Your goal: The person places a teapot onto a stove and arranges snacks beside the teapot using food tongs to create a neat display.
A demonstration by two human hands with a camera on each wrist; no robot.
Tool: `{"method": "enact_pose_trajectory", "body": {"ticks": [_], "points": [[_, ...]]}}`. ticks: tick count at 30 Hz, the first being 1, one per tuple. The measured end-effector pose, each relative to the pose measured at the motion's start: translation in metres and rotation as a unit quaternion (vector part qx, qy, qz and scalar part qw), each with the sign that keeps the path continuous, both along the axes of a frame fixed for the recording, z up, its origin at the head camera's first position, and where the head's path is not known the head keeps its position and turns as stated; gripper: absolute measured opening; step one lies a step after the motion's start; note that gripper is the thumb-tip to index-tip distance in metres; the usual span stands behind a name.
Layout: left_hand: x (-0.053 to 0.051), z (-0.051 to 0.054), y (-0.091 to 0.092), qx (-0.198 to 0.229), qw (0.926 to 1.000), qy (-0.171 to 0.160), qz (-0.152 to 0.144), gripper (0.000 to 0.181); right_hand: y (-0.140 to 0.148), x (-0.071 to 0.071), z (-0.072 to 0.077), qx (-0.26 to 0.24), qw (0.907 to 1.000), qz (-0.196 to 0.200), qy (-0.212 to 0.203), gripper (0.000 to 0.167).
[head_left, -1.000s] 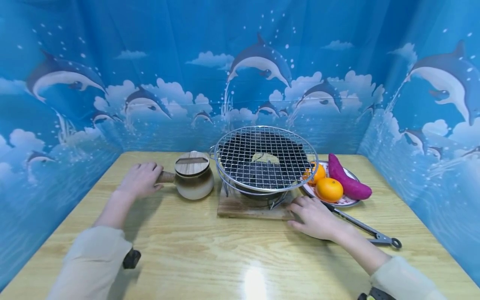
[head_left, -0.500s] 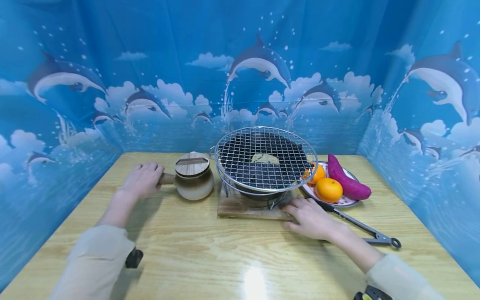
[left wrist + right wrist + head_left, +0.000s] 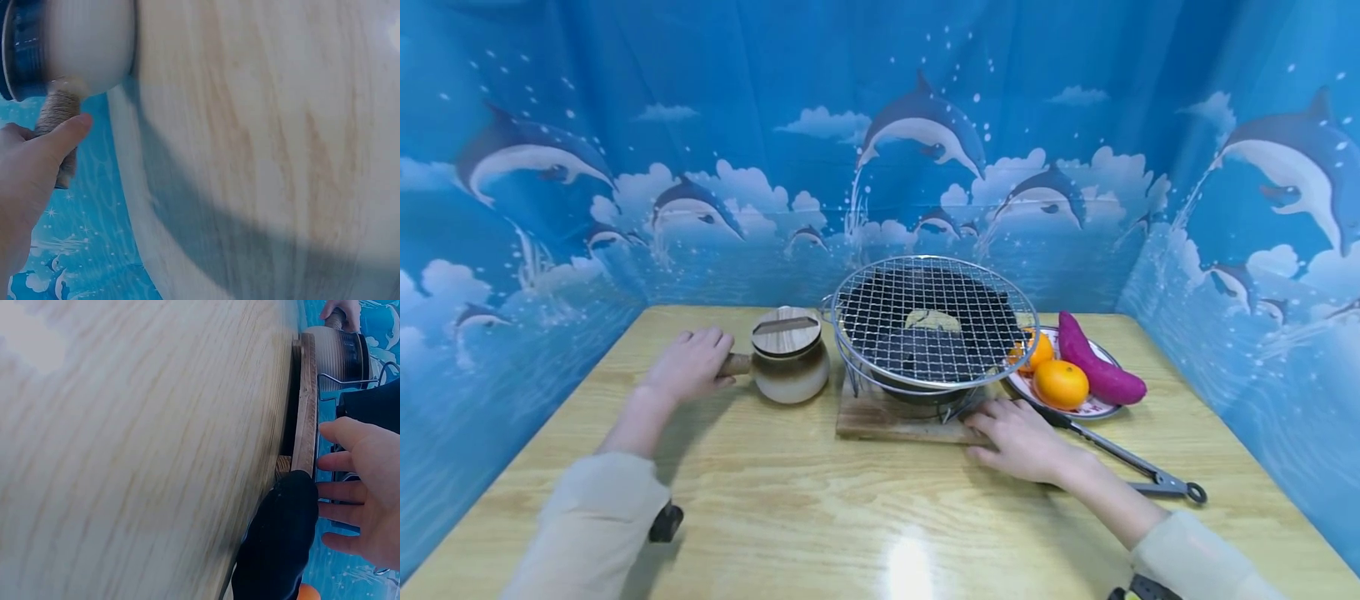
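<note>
A cream and brown side-handled pot (image 3: 792, 377) with a wooden lid (image 3: 786, 330) stands left of the grill. My left hand (image 3: 694, 365) holds its twine-wrapped handle (image 3: 59, 109), the thumb lying along it in the left wrist view. By the front right corner of the wooden board (image 3: 887, 426) is my right hand (image 3: 1026, 442), fingers extended and fingertips at the board's edge; firm contact is hard to tell. Under that hand lie tongs (image 3: 1116, 452) with black grips, partly hidden. On the board stands a round stove with a wire grill net (image 3: 925, 333) on top.
Right of the stove, a patterned plate (image 3: 1101, 410) bears oranges (image 3: 1061, 384) and a purple sweet potato (image 3: 1097, 371). The net's rim overhangs part of it. A dolphin-print curtain (image 3: 760, 100) encloses the back and sides of the wooden table (image 3: 790, 508).
My left hand has shifted slightly right along the handle, towards the pot. My right hand has slid a little left along the board's front corner. The pot, stove and plate stay in place.
</note>
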State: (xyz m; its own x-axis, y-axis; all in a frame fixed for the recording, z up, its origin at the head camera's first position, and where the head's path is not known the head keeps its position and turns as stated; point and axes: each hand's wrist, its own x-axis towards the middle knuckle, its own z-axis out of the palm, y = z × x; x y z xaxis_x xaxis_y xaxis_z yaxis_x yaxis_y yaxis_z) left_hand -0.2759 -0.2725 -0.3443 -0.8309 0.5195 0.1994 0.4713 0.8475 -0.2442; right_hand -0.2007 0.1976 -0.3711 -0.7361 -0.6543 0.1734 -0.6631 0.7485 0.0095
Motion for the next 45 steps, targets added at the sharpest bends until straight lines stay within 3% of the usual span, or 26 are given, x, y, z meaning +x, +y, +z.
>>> {"method": "enact_pose_trajectory", "body": {"ticks": [6, 14, 26, 45], "points": [[-0.0014, -0.0072, 0.0007, -0.002, 0.9999, 0.012, -0.004, 0.045, 0.0007, 0.0011, -0.0010, -0.007, 1.0000, 0.004, -0.001, 0.033], [0.0002, -0.0048, 0.0037, -0.008, 0.9996, 0.021, -0.015, 0.042, 0.0007, 0.0009, -0.0006, -0.005, 1.0000, 0.002, 0.000, 0.033], [0.0046, -0.0020, 0.0070, -0.003, 0.9998, -0.009, 0.017, 0.049, 0.0014, -0.0009, -0.0044, -0.002, 0.9998, 0.003, 0.020, 0.032], [0.0068, -0.0057, 0.0072, -0.008, 0.9995, 0.029, 0.012, 0.048, -0.0020, -0.0040, -0.0040, 0.000, 0.9993, 0.002, 0.037, 0.032]]}}
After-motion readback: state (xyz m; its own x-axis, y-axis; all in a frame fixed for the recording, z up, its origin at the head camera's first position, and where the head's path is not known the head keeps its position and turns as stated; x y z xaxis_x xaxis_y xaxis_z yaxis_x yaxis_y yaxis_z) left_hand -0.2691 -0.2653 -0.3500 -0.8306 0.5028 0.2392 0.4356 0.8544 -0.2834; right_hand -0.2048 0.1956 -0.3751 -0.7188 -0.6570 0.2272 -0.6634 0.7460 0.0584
